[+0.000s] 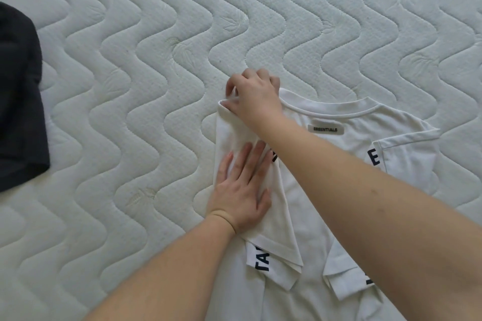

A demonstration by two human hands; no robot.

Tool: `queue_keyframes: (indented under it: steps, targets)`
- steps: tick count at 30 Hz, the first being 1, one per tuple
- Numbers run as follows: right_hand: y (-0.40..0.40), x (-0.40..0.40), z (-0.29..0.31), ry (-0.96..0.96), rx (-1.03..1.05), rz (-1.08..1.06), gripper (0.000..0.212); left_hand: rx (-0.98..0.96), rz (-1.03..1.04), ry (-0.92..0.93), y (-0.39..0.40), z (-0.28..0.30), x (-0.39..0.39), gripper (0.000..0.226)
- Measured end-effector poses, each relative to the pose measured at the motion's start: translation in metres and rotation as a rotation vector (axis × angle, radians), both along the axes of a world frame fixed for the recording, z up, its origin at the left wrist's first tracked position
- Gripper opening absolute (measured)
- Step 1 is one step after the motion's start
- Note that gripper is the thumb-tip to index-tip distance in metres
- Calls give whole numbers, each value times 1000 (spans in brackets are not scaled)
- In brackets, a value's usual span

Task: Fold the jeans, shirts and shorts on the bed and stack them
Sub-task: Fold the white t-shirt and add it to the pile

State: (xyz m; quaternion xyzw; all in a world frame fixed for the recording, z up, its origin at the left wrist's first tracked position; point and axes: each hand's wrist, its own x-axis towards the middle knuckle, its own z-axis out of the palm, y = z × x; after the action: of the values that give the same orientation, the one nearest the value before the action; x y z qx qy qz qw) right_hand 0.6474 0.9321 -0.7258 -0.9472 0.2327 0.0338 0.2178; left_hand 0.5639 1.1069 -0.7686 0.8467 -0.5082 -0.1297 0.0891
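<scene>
We see white T-shirt [326,190] flat on quilted mattress [130,86], back up, collar pointing away from us, long axis running toward us. Left hand [242,190] open, fingers straight, pressing folded-in sleeve flat. Right hand [254,96], just beyond left, pinches shoulder corner of fold. Right sleeve also folded in. Dark garment [18,101] well left of both hands.
</scene>
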Motion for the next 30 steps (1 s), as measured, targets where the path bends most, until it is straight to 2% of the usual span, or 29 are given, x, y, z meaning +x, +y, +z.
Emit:
queue_keyframes:
  steps: [3,6,9,11,15,18,20,21,23,24,26,28,30]
  targets:
    - [7,7,10,10,54,-40,27,1,4,27,-1,0,1,74]
    - [9,-14,20,-86,206,-189,23,46,-5,27,0,3,0,73]
    - [18,-58,27,-270,117,-325,23,60,10,-1,-1,2,0,71]
    - [23,-86,29,-323,76,-391,28,53,23,-10,-2,2,0,72]
    - [32,-126,23,-219,188,-450,29,31,27,-7,-1,4,-1,72]
    - [42,-140,22,-133,330,-517,31,112,19,31,-5,16,1,67]
    - [47,-138,23,-110,399,-567,31,97,22,164,-9,25,8,59]
    - [49,-135,23,-89,402,-586,30,45,62,345,-11,33,16,54]
    - [49,-127,22,-49,367,-636,30,-174,237,729,-15,51,42,45]
    - [49,-124,21,-32,346,-659,31,-273,316,739,-15,58,57,38]
    - [48,-118,20,10,287,-688,32,-268,316,476,-23,68,86,27]
    - [47,-114,20,48,251,-700,32,-103,250,323,-38,69,111,36]
    - [45,-110,21,68,260,-711,29,76,223,231,-51,68,129,32]
